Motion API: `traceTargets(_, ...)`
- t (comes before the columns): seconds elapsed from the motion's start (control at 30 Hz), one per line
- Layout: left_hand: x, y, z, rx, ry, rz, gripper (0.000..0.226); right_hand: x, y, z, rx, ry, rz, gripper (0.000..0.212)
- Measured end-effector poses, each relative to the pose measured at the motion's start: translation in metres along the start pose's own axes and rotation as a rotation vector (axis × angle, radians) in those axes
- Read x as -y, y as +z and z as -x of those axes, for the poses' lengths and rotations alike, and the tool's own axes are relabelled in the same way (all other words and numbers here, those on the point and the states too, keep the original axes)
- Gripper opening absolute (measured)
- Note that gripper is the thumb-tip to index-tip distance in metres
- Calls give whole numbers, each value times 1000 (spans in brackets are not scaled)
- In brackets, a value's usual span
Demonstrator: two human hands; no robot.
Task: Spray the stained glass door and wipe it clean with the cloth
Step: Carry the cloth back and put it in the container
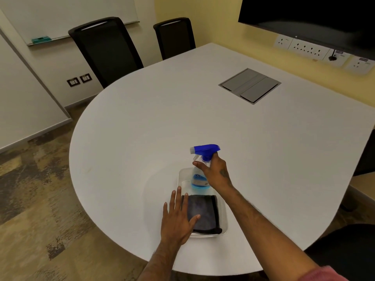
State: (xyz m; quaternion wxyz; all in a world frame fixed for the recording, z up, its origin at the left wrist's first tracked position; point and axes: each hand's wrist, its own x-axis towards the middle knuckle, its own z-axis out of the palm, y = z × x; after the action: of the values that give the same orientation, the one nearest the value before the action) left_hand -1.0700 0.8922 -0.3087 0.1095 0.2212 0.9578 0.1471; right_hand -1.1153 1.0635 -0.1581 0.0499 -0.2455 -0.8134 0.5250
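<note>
In the clear tray (223, 224) on the tabletop (263, 138), our right hand (216, 171) grips the spray bottle (199, 179); our left hand (178, 218), fingers (178, 197) spread, lies over the cloth (205, 211).

The desk (223, 122) is filling the middle and right of the frame, and a tray (223, 224) is sitting on it at lower centre, near the desk's lower edge. A cloth (205, 211) is lying in the lower half of the tray, and a spray bottle (200, 169) is standing in its upper half, just above the cloth. The left hand (178, 218) is lying flat over the tray's left rim, touching the cloth's left side. The right hand (215, 171) is wrapping the bottle's neck from the right. A hatch (249, 86) is sitting in the desk at upper right. Two chairs (107, 49) are standing behind the desk at upper left, with a whiteboard (67, 15) on the wall behind them.
</note>
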Motion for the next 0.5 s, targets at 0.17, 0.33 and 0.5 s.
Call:
traceTargets(0.17,-1,1,-1,38,-11,-31,84,-15,11,-4,25,46,25,50)
traceTargets(0.33,0,4,-2,46,0,-34,85,-16,17,-7,25,61,26,52)
traceTargets(0.5,-1,4,-4,61,-15,-5,85,-17,18,-5,39,67,31,54)
